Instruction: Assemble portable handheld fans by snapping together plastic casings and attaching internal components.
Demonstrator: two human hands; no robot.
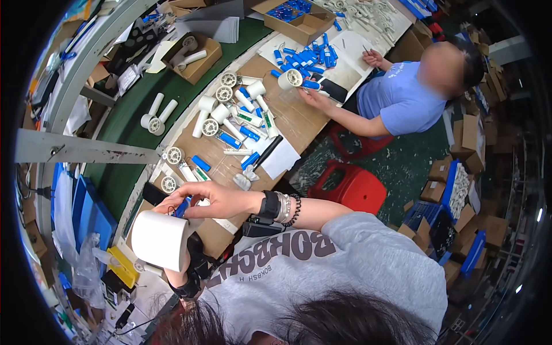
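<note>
A white handheld fan housing (160, 238) with a round, drum-shaped head is held up close before me. My left hand (175, 278) supports it from behind; the housing hides most of its fingers, and the wrist wears a black band. Over its far edge, my right hand (210, 198) has its thumb and fingers closed on a blue cylindrical battery (181, 208) with thin wires, at the housing's opening. Just beyond my hands lie a round white spoked fan part (168, 184), another blue battery (201, 163) and a white handle shell with a green circuit board (201, 173).
A co-worker (397, 95) across the bench holds a similar fan housing (290, 79). Fan parts and batteries (313, 56) cover much of the bench. A black-handled tool (268, 150) lies on white paper. A green conveyor belt (123, 146) runs along the left; a red stool (351, 187) stands right.
</note>
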